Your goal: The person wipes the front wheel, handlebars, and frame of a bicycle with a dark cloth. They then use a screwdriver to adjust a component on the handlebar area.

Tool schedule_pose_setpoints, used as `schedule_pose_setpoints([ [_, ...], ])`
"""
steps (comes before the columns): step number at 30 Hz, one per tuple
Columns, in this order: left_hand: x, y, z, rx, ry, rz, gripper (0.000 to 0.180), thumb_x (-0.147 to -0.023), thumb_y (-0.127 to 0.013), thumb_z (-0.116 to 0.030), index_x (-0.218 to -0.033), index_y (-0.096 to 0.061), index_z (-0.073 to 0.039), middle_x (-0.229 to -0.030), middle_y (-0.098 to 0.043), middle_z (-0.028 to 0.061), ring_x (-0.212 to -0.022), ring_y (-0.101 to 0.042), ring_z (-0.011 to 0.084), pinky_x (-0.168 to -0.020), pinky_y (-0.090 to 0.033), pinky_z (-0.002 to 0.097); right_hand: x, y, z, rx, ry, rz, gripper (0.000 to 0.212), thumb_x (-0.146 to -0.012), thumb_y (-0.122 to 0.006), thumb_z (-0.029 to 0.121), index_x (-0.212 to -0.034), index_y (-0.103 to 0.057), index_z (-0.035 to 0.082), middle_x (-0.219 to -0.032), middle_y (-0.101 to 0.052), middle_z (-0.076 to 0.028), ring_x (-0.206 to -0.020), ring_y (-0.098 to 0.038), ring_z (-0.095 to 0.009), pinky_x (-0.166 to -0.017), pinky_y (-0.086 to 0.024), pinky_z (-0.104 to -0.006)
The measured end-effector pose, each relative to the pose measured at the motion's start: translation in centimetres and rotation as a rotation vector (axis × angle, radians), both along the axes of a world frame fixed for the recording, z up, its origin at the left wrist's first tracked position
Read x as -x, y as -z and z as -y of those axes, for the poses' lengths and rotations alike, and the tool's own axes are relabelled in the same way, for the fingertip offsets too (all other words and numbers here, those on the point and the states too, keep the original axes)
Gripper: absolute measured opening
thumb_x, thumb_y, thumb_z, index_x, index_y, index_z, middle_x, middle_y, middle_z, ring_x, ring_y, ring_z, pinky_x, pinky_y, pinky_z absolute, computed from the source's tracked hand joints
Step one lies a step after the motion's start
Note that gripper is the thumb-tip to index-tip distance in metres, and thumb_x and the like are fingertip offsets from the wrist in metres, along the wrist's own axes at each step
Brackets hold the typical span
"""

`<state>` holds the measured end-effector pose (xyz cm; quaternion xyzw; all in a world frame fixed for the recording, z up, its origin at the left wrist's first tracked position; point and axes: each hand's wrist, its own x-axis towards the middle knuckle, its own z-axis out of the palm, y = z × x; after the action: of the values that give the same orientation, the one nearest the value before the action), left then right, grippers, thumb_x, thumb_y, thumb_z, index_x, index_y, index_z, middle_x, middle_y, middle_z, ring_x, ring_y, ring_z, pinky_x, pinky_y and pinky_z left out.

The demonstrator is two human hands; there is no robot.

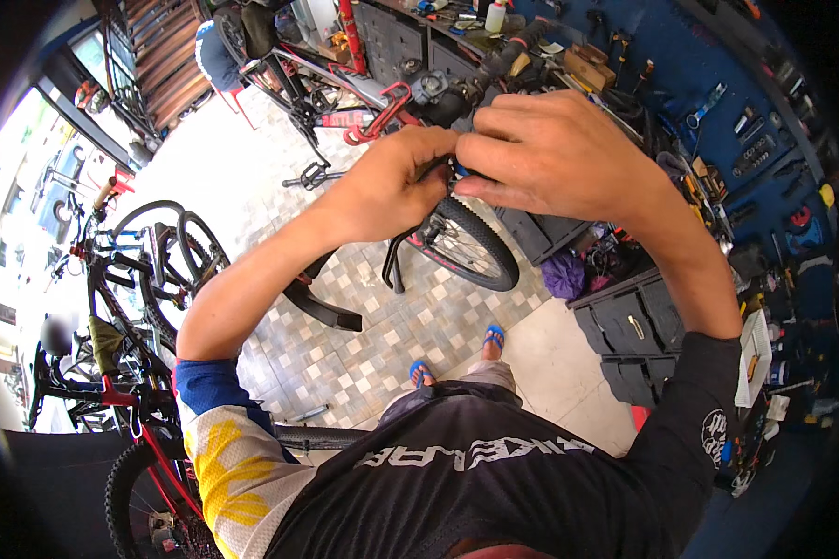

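Raised in front of my chest, my left hand (382, 186) and my right hand (555, 154) meet with their fingertips close together. Both are closed in a pinch around a small dark piece (452, 166) between them. The fingers cover most of it, so its kind is hidden. Beyond and below the hands is a bicycle with a red and grey frame (368, 88). Its knobby black wheel (475, 252) shows under my right hand, and a crank with a pedal (313, 175) sticks out to the left.
Several bicycles (158, 475) crowd the left side. At the right are dark drawers (625, 321), a cluttered workbench (587, 70) and a blue tool wall (718, 61). A purple bag (563, 274) lies by the drawers. A black curved part (322, 307) lies over the tiled floor (364, 359).
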<state>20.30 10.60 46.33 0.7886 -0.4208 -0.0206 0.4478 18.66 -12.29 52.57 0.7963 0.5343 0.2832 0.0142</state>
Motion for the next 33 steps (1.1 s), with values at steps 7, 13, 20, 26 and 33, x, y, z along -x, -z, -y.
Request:
schedule_pose_setpoints([
  [7,-1.1,2.0,-0.8,-0.091,-0.067,0.289,0.05,-0.081,-0.057,0.009,-0.13,-0.061,0.002,-0.117,-0.069,0.0238,-0.115,-0.063,0.0404,-0.101,-0.049,0.0456,0.9,2.7,-0.9,-0.133,0.329,-0.021,0.038,-0.09,-0.072,0.043,-0.096,-0.062,0.008,-0.08,-0.07,-0.01,-0.078,-0.073,-0.029,-0.064,-0.057,-0.042],
  [13,-1.4,1.8,-1.2,-0.068,-0.035,0.23,0.052,-0.08,-0.05,0.011,-0.131,-0.061,0.003,-0.118,-0.069,0.0243,-0.115,-0.065,0.0397,-0.1,-0.051,0.0449,3.1,2.2,-1.7,-0.024,0.441,-0.161,0.034,-0.093,-0.069,0.039,-0.097,-0.063,0.007,-0.082,-0.068,-0.01,-0.08,-0.072,-0.029,-0.067,-0.057,-0.0419],
  [20,-2.2,1.7,-1.2,0.012,0.047,0.227,0.048,-0.085,-0.053,0.009,-0.131,-0.061,0.002,-0.114,-0.069,0.0242,-0.106,-0.066,0.0397,-0.093,-0.052,0.0431,1.8,2.0,-0.7,-0.032,0.125,-0.129,0.02,-0.083,-0.068,0.015,-0.102,-0.065,0.011,-0.107,-0.06,-0.005,-0.102,-0.061,-0.027,-0.082,-0.053,-0.0383],
  [26,-3.3,2.7,-0.3,0.017,0.155,0.235,0.043,-0.087,-0.07,-0.002,-0.129,-0.06,0.0,-0.109,-0.068,0.0185,-0.102,-0.066,0.0368,-0.089,-0.052,0.0409,0.8,2.3,0.4,-0.131,0.017,-0.218,0.022,-0.086,-0.069,0.021,-0.105,-0.067,0.012,-0.108,-0.06,-0.007,-0.104,-0.061,-0.03,-0.086,-0.051,-0.0422],
  [33,-2.9,1.5,0.6,-0.023,-0.033,0.359,0.035,-0.078,-0.079,-0.002,-0.106,-0.058,0.001,-0.098,-0.065,0.0136,-0.094,-0.067,0.031,-0.084,-0.052,0.0392,3.0,1.3,-0.6,-0.135,0.495,-0.253,0.048,-0.094,-0.067,0.051,-0.105,-0.062,0.004,-0.092,-0.071,-0.016,-0.076,-0.071,-0.038,-0.067,-0.055,-0.0505],
])
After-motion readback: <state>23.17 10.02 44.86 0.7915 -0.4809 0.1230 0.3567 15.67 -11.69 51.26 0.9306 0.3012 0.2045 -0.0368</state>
